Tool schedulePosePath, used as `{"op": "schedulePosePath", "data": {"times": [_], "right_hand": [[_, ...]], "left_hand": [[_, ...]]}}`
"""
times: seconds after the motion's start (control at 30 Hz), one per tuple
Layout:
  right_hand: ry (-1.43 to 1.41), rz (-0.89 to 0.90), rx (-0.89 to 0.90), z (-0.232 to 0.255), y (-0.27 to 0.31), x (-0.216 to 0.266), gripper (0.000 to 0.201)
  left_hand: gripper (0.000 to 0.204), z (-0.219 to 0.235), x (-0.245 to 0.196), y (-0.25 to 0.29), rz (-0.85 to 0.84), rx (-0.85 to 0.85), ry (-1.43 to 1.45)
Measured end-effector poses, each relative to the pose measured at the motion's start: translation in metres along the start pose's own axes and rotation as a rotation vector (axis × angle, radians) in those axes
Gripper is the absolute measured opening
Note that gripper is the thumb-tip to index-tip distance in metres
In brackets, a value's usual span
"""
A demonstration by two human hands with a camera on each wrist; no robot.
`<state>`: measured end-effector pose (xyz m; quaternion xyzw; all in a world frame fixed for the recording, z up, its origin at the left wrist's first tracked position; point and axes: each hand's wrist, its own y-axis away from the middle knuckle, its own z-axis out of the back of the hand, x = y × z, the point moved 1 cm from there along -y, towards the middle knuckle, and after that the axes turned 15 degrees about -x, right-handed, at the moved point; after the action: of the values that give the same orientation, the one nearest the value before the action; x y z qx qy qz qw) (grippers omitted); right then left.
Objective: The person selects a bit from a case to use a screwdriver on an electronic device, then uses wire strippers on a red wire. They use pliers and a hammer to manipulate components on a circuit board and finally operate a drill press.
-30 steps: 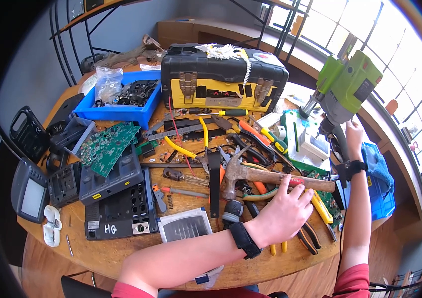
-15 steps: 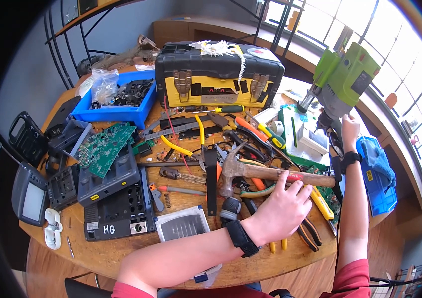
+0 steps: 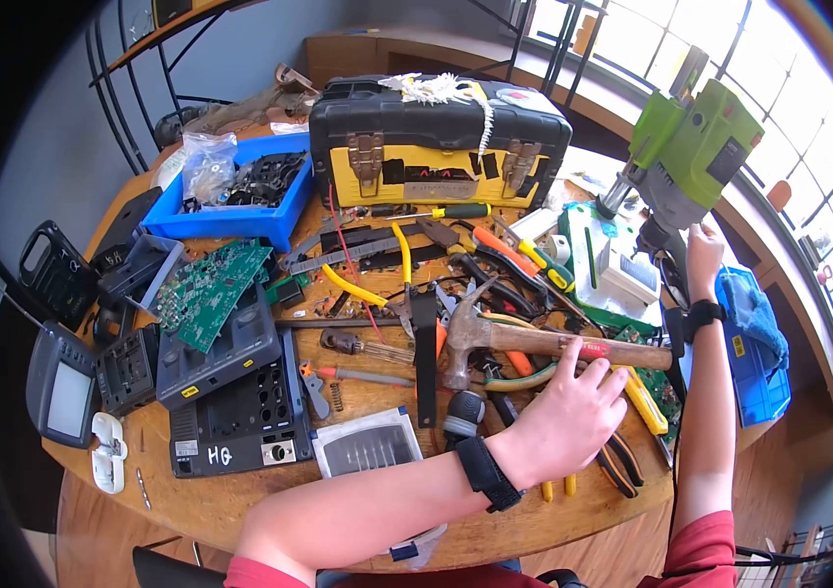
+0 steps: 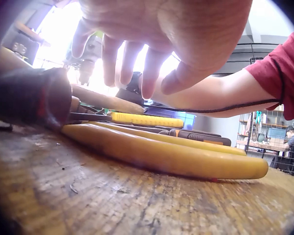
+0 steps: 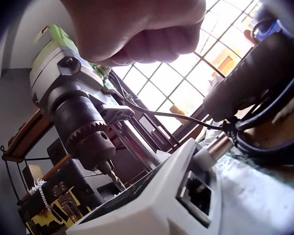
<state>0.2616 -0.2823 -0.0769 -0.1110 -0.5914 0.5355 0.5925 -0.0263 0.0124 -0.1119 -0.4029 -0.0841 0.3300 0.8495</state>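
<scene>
My right hand [image 3: 706, 260] is raised with its fingers curled against the lower side of a green drill press [image 3: 686, 157]; whatever lies inside the grip is hidden. Below the drill's toothed chuck [image 5: 85, 127], a bit [image 5: 115, 176] points down at a white plastic device [image 5: 157, 200] with a socket in its end. My left hand [image 3: 573, 416] hangs palm down, fingers loosely extended, fingertips right at the wooden handle of a claw hammer [image 3: 534, 341]. Pliers with yellow handles [image 4: 166, 154] lie on the table under that palm.
Behind stands a black and yellow toolbox [image 3: 441, 132], with a blue bin [image 3: 230, 227] of black parts to its left. A green circuit board [image 3: 215, 294] tops dark device housings at left. Pliers, screwdrivers and a yellow cutter [image 3: 644, 400] crowd the middle. A blue container [image 3: 757, 372] sits at right.
The view shifts slightly with the head. Both hands keep about the same places, the left at the hammer handle and the right at the drill press.
</scene>
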Motion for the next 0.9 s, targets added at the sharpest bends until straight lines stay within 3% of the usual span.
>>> {"op": "schedulePosePath", "data": {"times": [0.23,0.3,0.33,0.4,0.57,0.8,0.9], "right_hand": [[-0.01,0.05,-0.073,-0.004,-0.004,-0.009,0.036],[-0.03,-0.081,0.147,0.001,-0.013,-0.01,0.027],[-0.032,-0.078,0.148,0.006,-0.018,-0.005,0.027],[-0.191,-0.271,0.289,0.016,-0.028,-0.004,0.023],[-0.173,-0.176,0.17,0.005,-0.03,-0.019,0.027],[0.046,-0.012,0.01,0.001,-0.002,0.004,0.044],[0.052,0.027,-0.007,-0.003,0.006,0.009,0.039]], "left_hand": [[0.034,-0.001,-0.001,0.002,-0.001,-0.031,-0.018],[0.035,0.0,0.0,0.001,0.0,-0.011,-0.012],[0.035,0.0,0.001,0.0,0.002,-0.014,-0.015],[0.034,0.001,0.0,0.0,0.004,-0.001,-0.018],[0.034,0.001,0.0,0.0,0.003,-0.004,-0.006],[0.034,0.0,0.0,0.001,0.006,0.019,-0.007],[0.034,0.001,-0.001,0.001,0.008,0.021,0.002]]}}
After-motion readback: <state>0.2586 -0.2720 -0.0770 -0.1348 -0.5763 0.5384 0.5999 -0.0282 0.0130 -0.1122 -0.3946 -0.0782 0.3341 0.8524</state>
